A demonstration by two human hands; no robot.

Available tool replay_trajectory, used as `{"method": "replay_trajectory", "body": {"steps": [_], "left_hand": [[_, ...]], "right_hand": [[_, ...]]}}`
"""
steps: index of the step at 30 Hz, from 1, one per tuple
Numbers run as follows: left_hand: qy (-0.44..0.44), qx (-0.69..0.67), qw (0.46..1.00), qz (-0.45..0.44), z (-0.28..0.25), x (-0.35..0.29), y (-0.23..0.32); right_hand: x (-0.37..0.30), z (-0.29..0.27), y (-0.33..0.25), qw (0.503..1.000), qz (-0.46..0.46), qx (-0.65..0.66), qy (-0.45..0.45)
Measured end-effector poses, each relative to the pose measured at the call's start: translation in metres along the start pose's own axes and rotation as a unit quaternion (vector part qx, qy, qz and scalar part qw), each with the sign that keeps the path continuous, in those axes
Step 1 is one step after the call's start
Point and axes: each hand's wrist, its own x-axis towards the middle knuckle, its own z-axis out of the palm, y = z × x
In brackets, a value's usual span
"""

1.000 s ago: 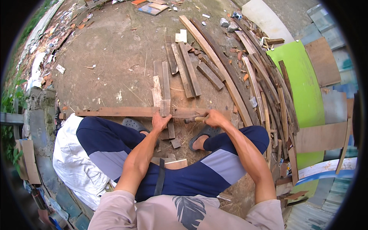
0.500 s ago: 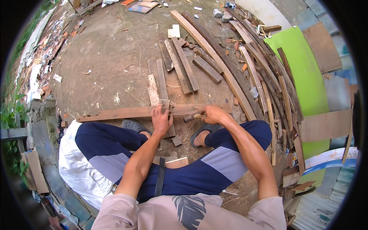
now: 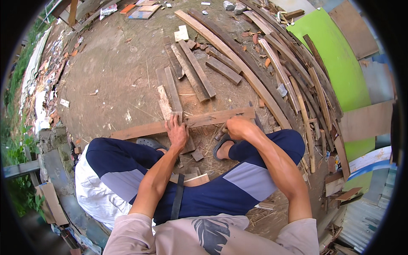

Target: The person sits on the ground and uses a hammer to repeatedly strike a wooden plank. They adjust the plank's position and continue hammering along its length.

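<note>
A long brown plank (image 3: 146, 129) lies crosswise in front of my knees, over narrower wood strips (image 3: 173, 91). My left hand (image 3: 176, 134) is on the plank, its fingers bent over it where a short wood piece (image 3: 177, 114) crosses. My right hand (image 3: 239, 128) is closed round the handle of a hammer (image 3: 219, 135), beside the plank's near edge at the right. The hammer's dark head points left and is partly visible; most of the handle is hidden in the hand. Whether a nail is there is too small to tell.
Several loose wood lengths (image 3: 193, 70) lie ahead. A long curved-looking beam (image 3: 238, 59) and a timber pile (image 3: 297, 72) run along the right, beside a green panel (image 3: 335, 55). Wood offcuts (image 3: 197, 180) lie between my legs. A white sack (image 3: 91, 195) is by my left thigh.
The whole view has tilted, with the plank's left side now lower and partly behind my knee. The hammer head has swung in closer to my right hand. My left hand stays at the crossing piece.
</note>
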Motion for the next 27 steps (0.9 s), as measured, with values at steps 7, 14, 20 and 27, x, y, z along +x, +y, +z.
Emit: {"method": "replay_trajectory", "body": {"steps": [7, 14, 20, 27], "left_hand": [[-0.008, -0.028, 0.993, 0.114, 0.002, -0.018, 0.03], [-0.295, -0.067, 0.933, 0.196, 0.008, -0.058, 0.057], [-0.107, -0.103, 0.971, 0.188, -0.009, -0.033, 0.025], [0.012, -0.138, 0.979, -0.146, -0.02, 0.005, -0.019]], "right_hand": [[0.0, -0.009, 0.001, 0.999, 0.009, -0.01, 0.033], [-0.003, -0.018, -0.001, 1.0, 0.022, 0.019, 0.012], [-0.001, -0.01, -0.001, 0.999, 0.007, 0.031, 0.018], [0.009, -0.003, 0.001, 1.0, -0.003, 0.001, -0.021]]}}
